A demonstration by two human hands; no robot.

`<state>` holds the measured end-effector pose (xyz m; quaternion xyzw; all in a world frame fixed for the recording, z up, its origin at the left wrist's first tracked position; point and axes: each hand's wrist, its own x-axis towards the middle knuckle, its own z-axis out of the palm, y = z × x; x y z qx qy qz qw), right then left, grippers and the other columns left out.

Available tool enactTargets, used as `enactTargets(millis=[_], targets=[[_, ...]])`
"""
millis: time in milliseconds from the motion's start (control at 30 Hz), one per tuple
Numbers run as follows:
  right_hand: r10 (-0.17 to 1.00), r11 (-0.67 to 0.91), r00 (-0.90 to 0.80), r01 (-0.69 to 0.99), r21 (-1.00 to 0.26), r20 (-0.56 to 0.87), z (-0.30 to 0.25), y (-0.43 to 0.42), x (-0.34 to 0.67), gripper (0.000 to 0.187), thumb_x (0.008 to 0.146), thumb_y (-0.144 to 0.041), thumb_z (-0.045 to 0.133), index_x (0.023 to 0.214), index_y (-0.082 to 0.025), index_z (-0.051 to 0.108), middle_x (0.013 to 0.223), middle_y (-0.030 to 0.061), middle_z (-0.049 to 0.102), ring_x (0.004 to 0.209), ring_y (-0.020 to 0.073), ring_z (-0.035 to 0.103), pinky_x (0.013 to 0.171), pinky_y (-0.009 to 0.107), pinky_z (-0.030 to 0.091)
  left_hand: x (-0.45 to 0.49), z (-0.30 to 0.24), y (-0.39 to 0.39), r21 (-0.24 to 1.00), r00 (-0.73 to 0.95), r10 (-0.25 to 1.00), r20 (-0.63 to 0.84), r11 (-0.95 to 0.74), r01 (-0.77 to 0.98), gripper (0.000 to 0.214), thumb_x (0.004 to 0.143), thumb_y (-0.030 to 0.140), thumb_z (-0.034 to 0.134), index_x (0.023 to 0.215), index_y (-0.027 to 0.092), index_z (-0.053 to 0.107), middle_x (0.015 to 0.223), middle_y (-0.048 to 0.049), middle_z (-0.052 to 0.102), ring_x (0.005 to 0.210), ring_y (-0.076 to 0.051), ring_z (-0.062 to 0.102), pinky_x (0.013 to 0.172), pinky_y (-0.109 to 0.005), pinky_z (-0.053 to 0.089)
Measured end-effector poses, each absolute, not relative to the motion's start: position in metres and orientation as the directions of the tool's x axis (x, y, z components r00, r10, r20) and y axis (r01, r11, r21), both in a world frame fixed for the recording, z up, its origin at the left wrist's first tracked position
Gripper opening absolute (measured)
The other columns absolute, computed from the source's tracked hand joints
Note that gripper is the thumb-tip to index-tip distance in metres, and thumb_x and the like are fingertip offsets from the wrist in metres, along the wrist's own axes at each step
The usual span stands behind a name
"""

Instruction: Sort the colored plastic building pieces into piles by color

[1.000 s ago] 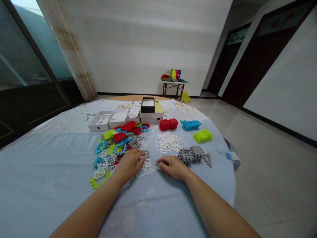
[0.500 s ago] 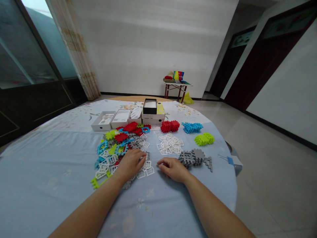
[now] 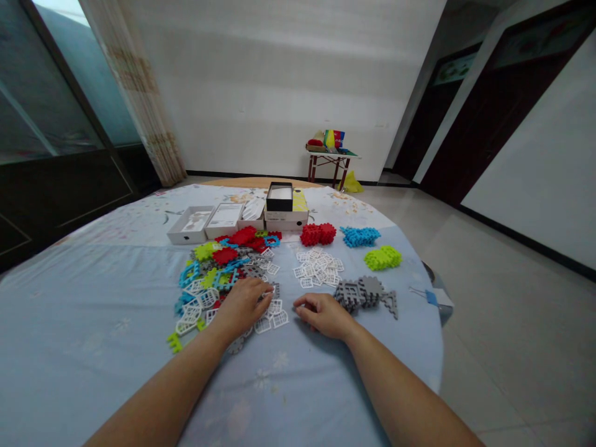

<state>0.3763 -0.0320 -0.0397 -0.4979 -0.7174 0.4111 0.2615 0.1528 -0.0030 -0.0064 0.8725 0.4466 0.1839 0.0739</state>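
Note:
My left hand [image 3: 246,305] lies over the right side of a mixed pile of plastic building pieces, among white lattice window pieces [image 3: 271,319] and a grey toothed piece [image 3: 276,290]. Its thumb and forefinger are apart, and nothing shows between them. My right hand [image 3: 323,315] rests on the cloth with curled fingers, just left of a stack of grey toothed pieces [image 3: 356,294]. Whatever its fingers may hold is hidden. A separate group of white window pieces [image 3: 319,268] lies beyond, between my hands. The mixed pile also has red pieces [image 3: 225,255] and blue pieces [image 3: 190,273].
Farther right lie a red stack [image 3: 318,234], a blue stack [image 3: 360,236] and a lime-green stack [image 3: 382,257]. Open white boxes [image 3: 189,236] and a black box [image 3: 280,203] stand behind the pile. The round table's cloth [image 3: 279,397] drops away at the right edge.
The view has shifted slightly. My left arm covers a bit more of the lime-green frame at the near left. Both hands stay in nearly the same places.

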Motion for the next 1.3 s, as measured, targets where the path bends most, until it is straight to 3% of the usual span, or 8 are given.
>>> enactTargets(millis=[267, 533, 667, 800, 967, 1033, 1133, 1300], targets=[[0.928, 0.121, -0.365, 0.498, -0.859, -0.081, -0.034, -0.033, 0.376, 0.024, 0.083, -0.028, 0.049, 0.099, -0.016, 0.062, 0.063, -0.0016, 0.058, 0.046, 0.0066, 0.05, 0.043, 0.016, 0.036, 0.152, -0.011, -0.007, 0.251, 0.613, 0.765, 0.196, -0.644, 0.723, 0.032, 0.082, 0.041, 0.045, 0.103, 0.025, 0.063, 0.097, -0.0074, 0.059, 0.095, -0.022, 0.049, 0.087, -0.039, 0.034], [0.928, 0.112, -0.362, 0.494, -0.862, -0.087, -0.033, -0.034, 0.376, 0.024, 0.082, -0.027, 0.05, 0.1, -0.016, 0.062, 0.063, -0.0015, 0.059, 0.046, 0.0068, 0.05, 0.044, 0.016, 0.037, 0.153, -0.01, -0.005, 0.281, 0.581, 0.794, 0.18, -0.607, 0.743, 0.026, 0.076, 0.04, 0.055, 0.095, 0.025, 0.064, 0.097, -0.0068, 0.06, 0.097, -0.024, 0.05, 0.087, -0.04, 0.034], [0.929, 0.18, -0.37, 0.52, -0.835, -0.03, -0.034, -0.034, 0.376, 0.023, 0.082, -0.028, 0.051, 0.098, -0.017, 0.063, 0.061, -0.0021, 0.058, 0.049, 0.0076, 0.051, 0.048, 0.017, 0.037, 0.153, -0.004, -0.006, 0.393, 0.553, 0.812, 0.187, -0.578, 0.715, 0.021, 0.074, 0.039, 0.057, 0.086, 0.023, 0.065, 0.092, -0.006, 0.063, 0.093, -0.022, 0.053, 0.085, -0.038, 0.036], [0.931, 0.237, -0.365, 0.55, -0.801, 0.025, -0.033, -0.034, 0.376, 0.022, 0.081, -0.03, 0.052, 0.096, -0.019, 0.065, 0.059, -0.0025, 0.057, 0.053, 0.0084, 0.051, 0.051, 0.018, 0.035, 0.161, 0.011, 0.001, 0.588, 0.419, 0.901, 0.113, -0.401, 0.703, 0.025, 0.075, 0.041, 0.053, 0.075, 0.018, 0.062, 0.073, -0.0028, 0.063, 0.07, -0.016, 0.054, 0.066, -0.03, 0.041], [0.931, 0.218, -0.365, 0.525, -0.822, 0.014, -0.03, -0.035, 0.376, 0.022, 0.081, -0.028, 0.052, 0.096, -0.018, 0.065, 0.058, -0.0025, 0.057, 0.05, 0.0081, 0.049, 0.05, 0.018, 0.035, 0.203, 0.026, 0.037, 0.759, 0.287, 0.948, 0.139, -0.288, 0.583, 0.033, 0.069, 0.046, 0.057, 0.076, 0.014, 0.062, 0.068, -0.0022, 0.063, 0.063, -0.015, 0.055, 0.06, -0.027, 0.041], [0.929, 0.188, -0.37, 0.5, -0.845, -0.012, -0.03, -0.035, 0.375, 0.023, 0.081, -0.027, 0.051, 0.097, -0.017, 0.064, 0.059, -0.0025, 0.058, 0.048, 0.0078, 0.048, 0.049, 0.018, 0.035, 0.224, 0.028, 0.054, 0.817, 0.221, 0.961, 0.168, -0.261, 0.514, 0.04, 0.067, 0.048, 0.058, 0.086, 0.013, 0.062, 0.069, -0.0033, 0.064, 0.062, -0.015, 0.056, 0.06, -0.027, 0.043], [0.925, 0.152, -0.377, 0.48, -0.864, -0.047, -0.033, -0.034, 0.375, 0.024, 0.082, -0.027, 0.051, 0.099, -0.017, 0.063, 0.059, -0.0025, 0.058, 0.047, 0.0075, 0.048, 0.047, 0.018, 0.035, 0.242, 0.029, 0.073, 0.819, 0.197, 0.961, 0.194, -0.269, 0.507, 0.048, 0.067, 0.048, 0.058, 0.096, 0.011, 0.061, 0.075, -0.0065, 0.067, 0.067, -0.016, 0.059, 0.064, -0.029, 0.045], [0.929, 0.208, -0.371, 0.525, -0.825, -0.002, -0.035, -0.034, 0.376, 0.023, 0.081, -0.028, 0.052, 0.098, -0.018, 0.064, 0.063, -0.0015, 0.06, 0.052, 0.0083, 0.052, 0.051, 0.018, 0.036, 0.222, 0.032, 0.072, 0.772, 0.23, 0.952, 0.2, -0.298, 0.561, 0.036, 0.068, 0.044, 0.056, 0.083, 0.013, 0.065, 0.079, -0.007, 0.069, 0.073, -0.018, 0.061, 0.071, -0.03, 0.045]])
